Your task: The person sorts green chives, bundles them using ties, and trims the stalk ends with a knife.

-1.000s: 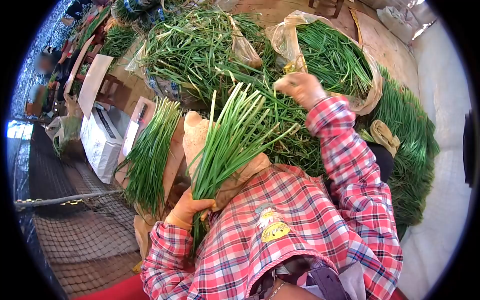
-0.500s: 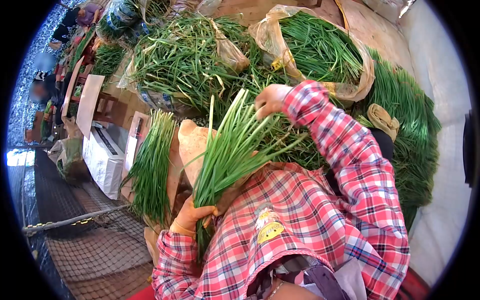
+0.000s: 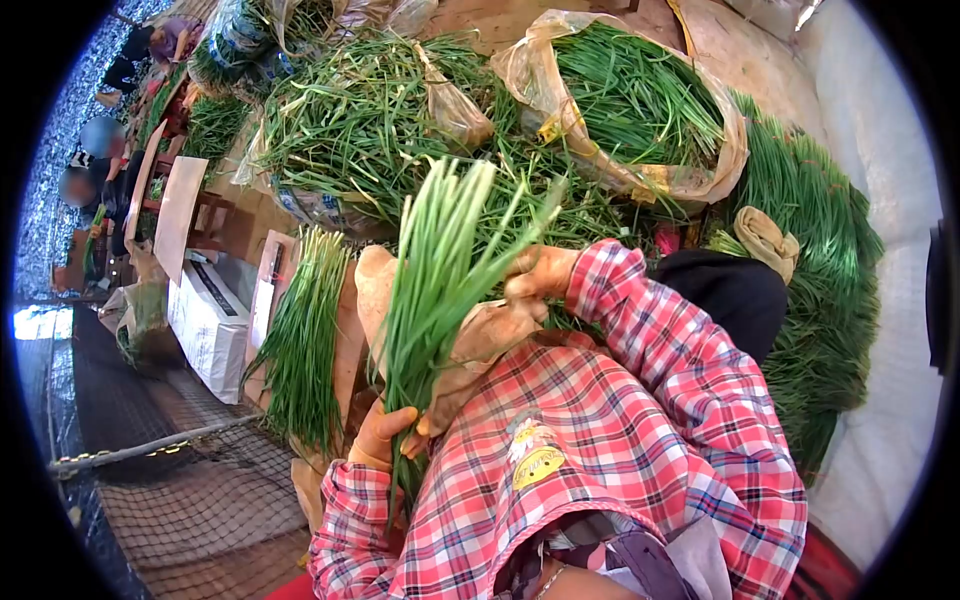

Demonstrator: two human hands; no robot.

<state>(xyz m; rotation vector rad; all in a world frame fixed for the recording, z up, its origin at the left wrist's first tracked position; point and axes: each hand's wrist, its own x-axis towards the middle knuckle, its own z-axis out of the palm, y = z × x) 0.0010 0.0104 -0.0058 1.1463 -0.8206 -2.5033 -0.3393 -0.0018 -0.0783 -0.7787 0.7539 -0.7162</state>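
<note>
My left hand [image 3: 384,433] is closed round the lower, leafy end of a bunch of green chives [image 3: 430,290], thumb across the front. The bunch stands up before my chest, its pale stem ends fanned out at the top and slightly blurred. Against its right side is my right hand [image 3: 538,278], fingers curled; whether a stalk is between them I cannot make out. Under and behind the bunch shows a tan cloth-like piece [image 3: 490,335] over my lap. To the left, a neat bundle of chives [image 3: 305,345] lies on a board.
Loose chives [image 3: 350,140] heap up ahead, beside an open plastic bag [image 3: 570,110] full of chives. More chives [image 3: 830,270] are stacked along the right wall. A white box [image 3: 210,325] and netting [image 3: 210,500] are at left. Other people sit at far left.
My right hand has come down from the stem tips to the bunch's right side. The bunch has turned more upright, its stalks gathered closer. My left hand keeps its hold.
</note>
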